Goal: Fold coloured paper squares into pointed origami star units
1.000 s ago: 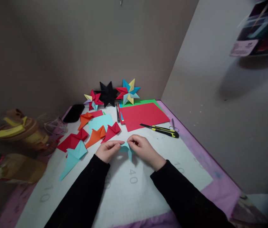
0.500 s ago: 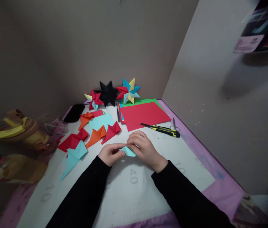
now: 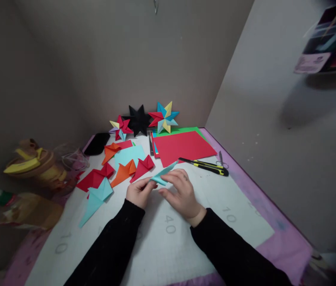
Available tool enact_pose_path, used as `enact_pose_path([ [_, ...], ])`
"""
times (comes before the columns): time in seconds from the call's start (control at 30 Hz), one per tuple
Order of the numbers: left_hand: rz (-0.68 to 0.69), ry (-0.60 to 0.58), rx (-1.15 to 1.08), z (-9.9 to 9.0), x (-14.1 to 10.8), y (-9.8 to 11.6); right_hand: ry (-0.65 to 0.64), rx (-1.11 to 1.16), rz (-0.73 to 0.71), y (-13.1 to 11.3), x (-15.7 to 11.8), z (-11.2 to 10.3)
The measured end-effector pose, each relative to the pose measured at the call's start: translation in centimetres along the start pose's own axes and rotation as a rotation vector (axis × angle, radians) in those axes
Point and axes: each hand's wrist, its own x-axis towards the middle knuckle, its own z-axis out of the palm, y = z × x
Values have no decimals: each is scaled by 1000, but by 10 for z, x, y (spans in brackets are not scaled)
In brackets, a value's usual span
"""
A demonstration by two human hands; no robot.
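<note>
Turned light-blue folded paper piece (image 3: 163,174) since earlier frame, now aiming long point toward flat red rectangular paper sheet (image 3: 185,146); pinching its near end in left hand (image 3: 138,193), touching it with fingers of right hand (image 3: 182,194), thumb spread apart; holding it over white number-printed sheet (image 3: 168,254), between left and right edges

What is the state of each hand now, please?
Left hand: closed, pinching a folded light-blue paper.
Right hand: partly open, fingers at that paper, thumb apart.

Blue ppr (image 3: 165,171) in L fingers (image 3: 143,183)
</note>
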Motion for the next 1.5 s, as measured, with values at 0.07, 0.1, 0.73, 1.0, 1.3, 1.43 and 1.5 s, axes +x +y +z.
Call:
enact_pose_path([
  [0.07,19,-20,-22,3,-1,-4,-24,-6,19,-2,0,5],
  [0.1,30,-44,-41,5,-2,-7,-31,0,27,-2,0,7],
  [0.73,164,-200,-67,0,-3,-3,-127,116,70,-3,4,6],
  [1.0,196,-217,39,-2,-2,-7,-79,39,-45,0,3,5],
  [1.3,219,-221,28,3,-5,-2,-146,5,-49,-1,1,6],
  [1.43,240,-239,36,1,-7,1,-128,37,-17,-1,1,6],
  [1.5,203,-265,-14,-2,-7,3,-116,87,17,0,3,4],
])
